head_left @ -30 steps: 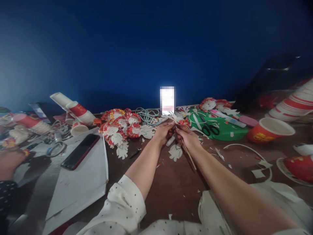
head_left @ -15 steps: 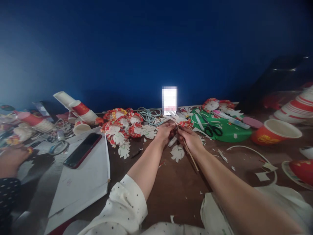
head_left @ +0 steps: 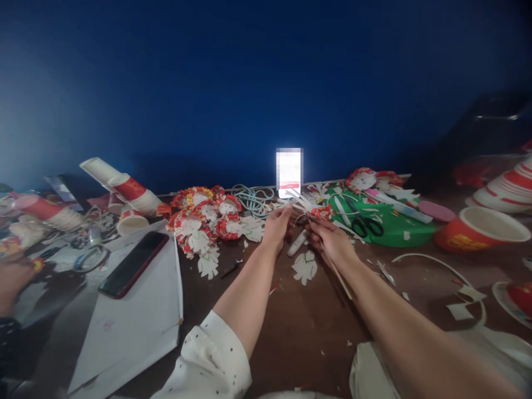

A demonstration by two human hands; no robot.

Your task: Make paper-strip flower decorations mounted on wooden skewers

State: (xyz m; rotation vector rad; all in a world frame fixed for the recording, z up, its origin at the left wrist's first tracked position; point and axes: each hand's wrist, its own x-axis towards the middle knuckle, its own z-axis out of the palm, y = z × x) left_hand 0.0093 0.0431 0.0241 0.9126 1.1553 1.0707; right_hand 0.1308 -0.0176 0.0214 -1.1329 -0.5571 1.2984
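My left hand (head_left: 278,226) is closed in a pinch near the middle of the table, beside some white paper strips (head_left: 296,197). What its fingertips hold is too small to make out. Just to the right, my right hand (head_left: 333,239) closes around a thin tan stick (head_left: 339,275) that slants down toward me under the wrist. A small red-and-white paper piece (head_left: 322,212) shows behind those fingers. Between and below the hands lie a whitish tube (head_left: 297,244) and a white leaf-shaped paper cutout (head_left: 305,267).
Left are several red-and-white paper crafts (head_left: 203,213), a phone (head_left: 133,265) on a white board (head_left: 137,327), and stacked paper cups (head_left: 135,191). Right are black scissors (head_left: 368,226) on green material (head_left: 409,230) and a red cup (head_left: 465,235). Another person's hand (head_left: 16,271) is far left.
My hands have moved a little apart, with the gap between their fingertips wider. The stick stays in my right hand. The view has shifted slightly.
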